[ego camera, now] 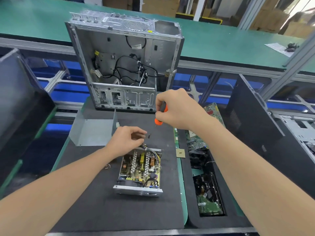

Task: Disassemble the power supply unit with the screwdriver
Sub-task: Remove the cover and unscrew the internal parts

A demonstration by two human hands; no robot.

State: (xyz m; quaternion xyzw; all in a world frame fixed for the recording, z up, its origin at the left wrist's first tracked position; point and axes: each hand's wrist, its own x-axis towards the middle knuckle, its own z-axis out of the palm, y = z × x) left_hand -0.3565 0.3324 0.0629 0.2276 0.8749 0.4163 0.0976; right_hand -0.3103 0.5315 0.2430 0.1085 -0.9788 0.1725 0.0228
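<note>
Gripping the orange screwdriver [160, 114] in your right hand [177, 109] at frame centre, you curl your left hand [127, 139], whether pinching anything I cannot tell, over the opened power supply unit [139, 169] at lower centre, its cover [92, 132] already off at left, its circuit board not yet out.

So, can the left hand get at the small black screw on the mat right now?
Probably yes: the screw lies bare on the mat just past the fingertips of the left hand, with nothing between them.
</note>
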